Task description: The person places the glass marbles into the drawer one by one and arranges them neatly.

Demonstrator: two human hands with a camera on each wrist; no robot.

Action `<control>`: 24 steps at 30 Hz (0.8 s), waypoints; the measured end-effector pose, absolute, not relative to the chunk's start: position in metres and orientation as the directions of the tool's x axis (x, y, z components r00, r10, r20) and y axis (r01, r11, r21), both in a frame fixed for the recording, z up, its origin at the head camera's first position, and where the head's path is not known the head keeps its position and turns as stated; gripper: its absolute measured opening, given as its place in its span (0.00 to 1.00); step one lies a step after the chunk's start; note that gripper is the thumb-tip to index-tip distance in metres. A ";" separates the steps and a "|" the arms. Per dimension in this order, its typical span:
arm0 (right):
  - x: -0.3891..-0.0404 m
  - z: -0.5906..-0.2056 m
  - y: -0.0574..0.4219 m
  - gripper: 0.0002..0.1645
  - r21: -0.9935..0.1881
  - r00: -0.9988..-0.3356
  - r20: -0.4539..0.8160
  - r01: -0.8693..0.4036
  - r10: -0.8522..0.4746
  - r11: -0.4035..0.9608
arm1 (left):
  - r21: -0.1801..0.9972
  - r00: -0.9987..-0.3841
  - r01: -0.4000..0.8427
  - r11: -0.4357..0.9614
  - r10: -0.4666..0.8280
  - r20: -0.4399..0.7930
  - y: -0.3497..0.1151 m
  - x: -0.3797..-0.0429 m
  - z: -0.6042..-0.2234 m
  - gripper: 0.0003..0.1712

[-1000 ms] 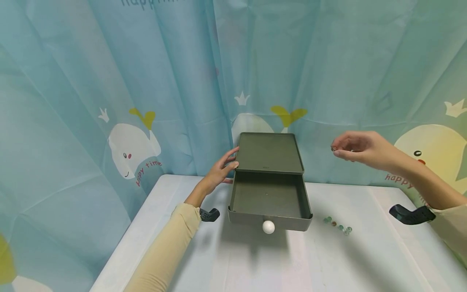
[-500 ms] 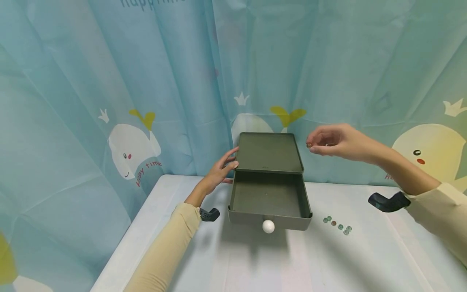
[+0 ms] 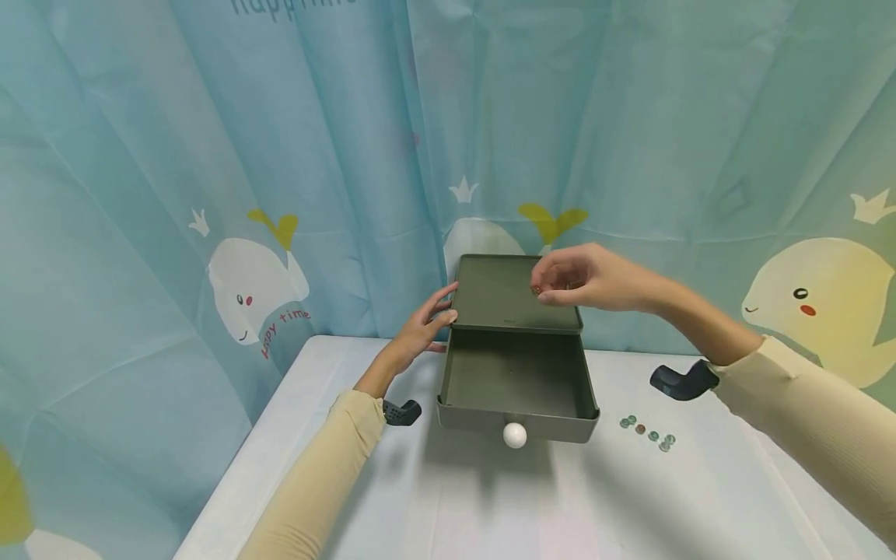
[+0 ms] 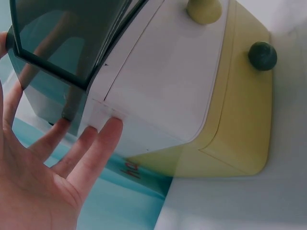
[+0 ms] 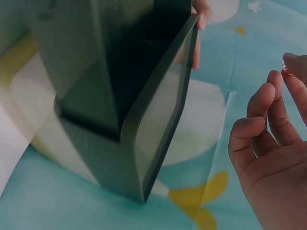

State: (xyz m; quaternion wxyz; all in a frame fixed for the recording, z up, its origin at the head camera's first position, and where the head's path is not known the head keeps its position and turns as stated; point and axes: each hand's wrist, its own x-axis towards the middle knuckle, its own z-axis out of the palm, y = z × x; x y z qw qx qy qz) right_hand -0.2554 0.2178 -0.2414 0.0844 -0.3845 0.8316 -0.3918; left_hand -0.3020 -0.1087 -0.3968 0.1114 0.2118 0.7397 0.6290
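Note:
A dark green drawer (image 3: 462, 426) with a white knob (image 3: 514, 435) is pulled out of the top of a small drawer cabinet (image 3: 493, 292). My left hand (image 3: 409, 338) lies spread along the cabinet's left side, thumb at the top edge. In the left wrist view, its fingertips touch the white section (image 4: 163, 72). My right hand (image 3: 595, 280) is above the cabinet's right half, pinching a small reddish bead (image 3: 536, 290) between thumb and index finger. The right wrist view shows the same bead (image 5: 285, 71) mostly covered by those fingertips.
Several small green and brown glass pieces (image 3: 654, 435) lie on the white table (image 3: 392, 498) to the right of the drawer. Beneath the white section is a yellow one (image 4: 244, 120) with a dark green knob (image 4: 262, 56). A blue printed curtain (image 3: 336, 155) hangs behind.
My right hand has moved left with the bead, from right of the cabinet to over its top. My left hand and the drawer have stayed put.

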 end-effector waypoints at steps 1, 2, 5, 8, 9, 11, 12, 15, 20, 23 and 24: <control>-0.256 -0.242 0.214 0.09 -0.720 -0.681 0.161 -0.576 -0.714 0.386 | 0.978 -0.886 0.172 0.120 0.453 0.101 -0.109 -0.302 -0.397 0.35; -0.257 -0.243 0.210 0.09 -0.722 -0.672 0.161 -0.580 -0.723 0.378 | 0.978 -0.887 0.172 0.120 0.451 0.101 -0.109 -0.302 -0.397 0.35; -0.259 -0.245 0.199 0.10 -0.718 -0.640 0.168 -0.601 -0.750 0.352 | 0.977 -0.888 0.174 0.119 0.448 0.103 -0.109 -0.301 -0.397 0.35; -0.263 -0.248 0.189 0.10 -0.705 -0.600 0.183 -0.632 -0.779 0.322 | 0.977 -0.888 0.176 0.122 0.448 0.104 -0.109 -0.302 -0.397 0.35; -0.264 -0.249 0.186 0.10 -0.704 -0.589 0.188 -0.639 -0.786 0.310 | 0.977 -0.888 0.177 0.122 0.448 0.105 -0.108 -0.302 -0.397 0.34; -0.265 -0.251 0.181 0.09 -0.705 -0.570 0.195 -0.647 -0.798 0.291 | 0.976 -0.887 0.177 0.124 0.449 0.104 -0.108 -0.302 -0.397 0.35; -0.265 -0.252 0.178 0.09 -0.709 -0.564 0.195 -0.646 -0.802 0.283 | 0.976 -0.887 0.178 0.125 0.450 0.104 -0.108 -0.302 -0.397 0.35; -0.266 -0.255 0.169 0.08 -0.720 -0.556 0.189 -0.639 -0.810 0.271 | 0.976 -0.887 0.177 0.123 0.450 0.104 -0.108 -0.301 -0.397 0.35; -0.266 -0.260 0.155 0.08 -0.720 -0.544 0.179 -0.640 -0.820 0.268 | 0.977 -0.888 0.172 0.126 0.449 0.099 -0.108 -0.300 -0.395 0.36; -0.266 -0.264 0.148 0.08 -0.732 -0.543 0.159 -0.625 -0.824 0.271 | 0.976 -0.889 0.172 0.133 0.447 0.096 -0.108 -0.301 -0.395 0.36; -0.266 -0.265 0.146 0.08 -0.734 -0.543 0.153 -0.622 -0.826 0.273 | 0.976 -0.890 0.171 0.134 0.446 0.095 -0.108 -0.301 -0.396 0.36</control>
